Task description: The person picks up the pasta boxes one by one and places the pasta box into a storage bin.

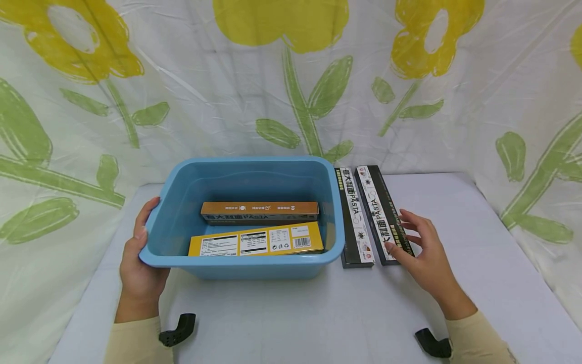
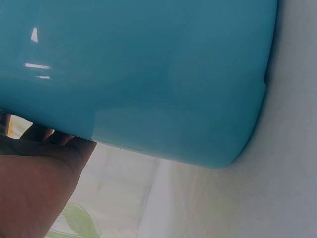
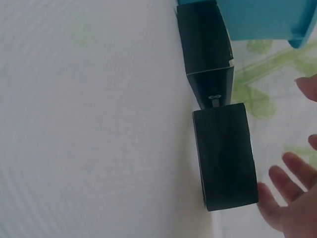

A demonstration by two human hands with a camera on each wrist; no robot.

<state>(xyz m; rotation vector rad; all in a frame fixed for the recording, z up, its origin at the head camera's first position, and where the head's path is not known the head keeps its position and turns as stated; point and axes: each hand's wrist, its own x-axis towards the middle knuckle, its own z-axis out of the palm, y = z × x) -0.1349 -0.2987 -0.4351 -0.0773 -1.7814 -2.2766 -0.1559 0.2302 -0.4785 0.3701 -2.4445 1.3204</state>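
Observation:
My left hand grips the left rim of a blue plastic basin, its thumb along the edge; in the left wrist view the basin's side fills most of the picture. Inside the basin lie a brown-and-grey pasta box and a yellow box with white label panels. To its right, two black-and-white pasta boxes lie side by side, the nearer to the basin and the outer one. Spread over the outer box's near end is my right hand, thumb and fingers apart; its fingers come close to the box end.
A white cloth covers the table. Behind it hangs a white curtain printed with yellow flowers and green leaves, close to the far sides of the basin and boxes. Black curved pieces sit at both wrists.

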